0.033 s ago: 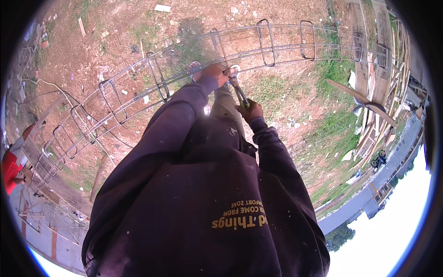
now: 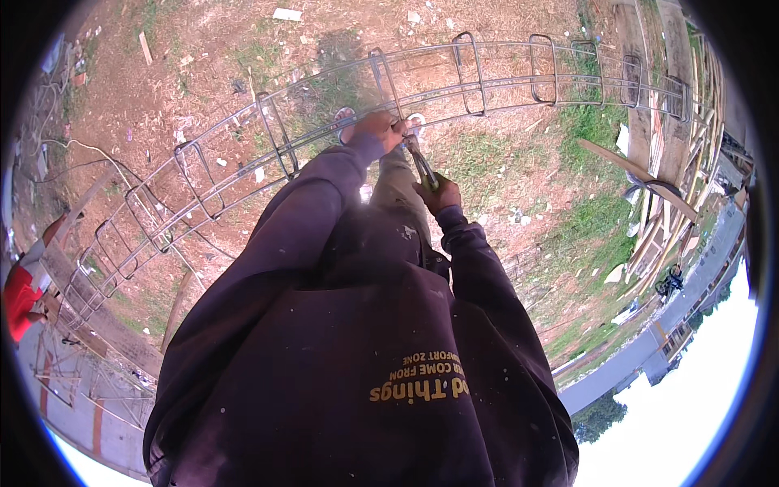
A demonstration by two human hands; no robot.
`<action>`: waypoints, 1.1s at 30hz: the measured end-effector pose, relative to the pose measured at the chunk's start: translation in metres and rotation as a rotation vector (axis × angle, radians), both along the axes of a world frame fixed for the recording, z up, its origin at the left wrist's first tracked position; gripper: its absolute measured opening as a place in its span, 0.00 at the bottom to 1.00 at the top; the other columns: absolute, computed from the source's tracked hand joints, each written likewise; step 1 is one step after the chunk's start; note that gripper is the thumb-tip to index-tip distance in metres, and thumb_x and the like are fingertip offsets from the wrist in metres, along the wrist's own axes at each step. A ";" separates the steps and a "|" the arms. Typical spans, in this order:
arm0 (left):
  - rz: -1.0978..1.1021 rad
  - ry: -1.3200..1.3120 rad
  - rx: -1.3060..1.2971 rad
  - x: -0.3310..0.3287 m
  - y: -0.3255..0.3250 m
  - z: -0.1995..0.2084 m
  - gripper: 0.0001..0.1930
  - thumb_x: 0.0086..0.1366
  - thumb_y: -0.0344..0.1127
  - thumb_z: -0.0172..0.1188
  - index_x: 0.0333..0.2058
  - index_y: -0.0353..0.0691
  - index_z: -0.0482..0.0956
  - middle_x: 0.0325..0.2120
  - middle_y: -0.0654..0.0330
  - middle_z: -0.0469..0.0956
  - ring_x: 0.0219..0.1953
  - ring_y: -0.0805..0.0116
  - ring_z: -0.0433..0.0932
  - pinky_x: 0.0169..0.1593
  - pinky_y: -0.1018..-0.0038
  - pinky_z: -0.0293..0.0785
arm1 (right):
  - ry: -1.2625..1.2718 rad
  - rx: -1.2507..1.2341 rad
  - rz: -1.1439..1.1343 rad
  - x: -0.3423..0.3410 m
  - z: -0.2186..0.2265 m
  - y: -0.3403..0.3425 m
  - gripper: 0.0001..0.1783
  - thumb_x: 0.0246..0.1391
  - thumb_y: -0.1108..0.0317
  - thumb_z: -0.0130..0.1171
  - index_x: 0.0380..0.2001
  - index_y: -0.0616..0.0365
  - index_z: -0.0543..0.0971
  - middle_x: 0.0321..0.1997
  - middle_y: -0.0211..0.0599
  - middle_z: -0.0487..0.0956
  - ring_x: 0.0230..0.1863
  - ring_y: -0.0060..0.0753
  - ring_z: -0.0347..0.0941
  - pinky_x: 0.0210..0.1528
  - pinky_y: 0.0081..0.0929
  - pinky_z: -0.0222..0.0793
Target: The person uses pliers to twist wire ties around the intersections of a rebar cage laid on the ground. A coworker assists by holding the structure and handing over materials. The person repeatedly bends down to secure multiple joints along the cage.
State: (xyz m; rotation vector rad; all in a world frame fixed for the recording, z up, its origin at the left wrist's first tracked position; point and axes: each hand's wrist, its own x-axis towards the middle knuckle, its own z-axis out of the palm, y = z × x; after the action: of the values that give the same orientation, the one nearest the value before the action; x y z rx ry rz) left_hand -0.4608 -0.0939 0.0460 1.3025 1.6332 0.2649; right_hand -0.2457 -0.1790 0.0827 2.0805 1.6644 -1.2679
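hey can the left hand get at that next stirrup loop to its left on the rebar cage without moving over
Probably not. The left hand grips the rebar cage beside the pliers in the right hand. The stirrup to its left sits well off along the bars, with the arm already stretched out.

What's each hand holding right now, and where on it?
Right hand grips the pliers by the handles. Left hand holds the rebar cage at a long bar beside a stirrup.
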 end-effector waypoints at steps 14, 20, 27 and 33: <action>0.047 -0.220 0.049 -0.003 0.010 -0.047 0.18 0.65 0.44 0.60 0.23 0.34 0.78 0.13 0.62 0.73 0.17 0.76 0.72 0.25 0.73 0.68 | 0.461 -0.162 -0.102 0.020 0.006 0.020 0.34 0.35 0.57 0.73 0.45 0.59 0.69 0.34 0.48 0.78 0.35 0.49 0.77 0.38 0.39 0.73; 0.011 -0.112 -0.024 -0.004 0.005 -0.050 0.21 0.60 0.51 0.61 0.26 0.34 0.79 0.23 0.46 0.77 0.26 0.50 0.75 0.35 0.61 0.71 | 0.039 0.554 0.330 0.031 0.017 0.015 0.34 0.54 0.57 0.56 0.63 0.53 0.62 0.49 0.49 0.75 0.47 0.53 0.73 0.45 0.40 0.70; 0.041 -0.145 -0.086 -0.003 0.012 -0.035 0.21 0.61 0.50 0.61 0.25 0.34 0.79 0.22 0.47 0.76 0.25 0.52 0.74 0.34 0.62 0.70 | 0.795 -0.771 -0.476 0.041 0.000 0.042 0.33 0.60 0.41 0.48 0.54 0.58 0.73 0.37 0.45 0.81 0.32 0.43 0.79 0.36 0.36 0.75; -0.037 -0.078 0.036 0.001 0.011 -0.027 0.19 0.65 0.46 0.60 0.25 0.32 0.80 0.13 0.60 0.72 0.17 0.74 0.69 0.26 0.72 0.67 | 0.762 -0.952 -0.290 0.065 0.000 0.098 0.31 0.63 0.42 0.43 0.41 0.64 0.74 0.23 0.45 0.78 0.20 0.39 0.77 0.22 0.33 0.76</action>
State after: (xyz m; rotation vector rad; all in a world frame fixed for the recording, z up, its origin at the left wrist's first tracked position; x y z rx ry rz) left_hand -0.4594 -0.0824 0.0193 1.3318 1.5441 0.3205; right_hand -0.1811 -0.0811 0.0828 1.3046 0.5895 -2.4961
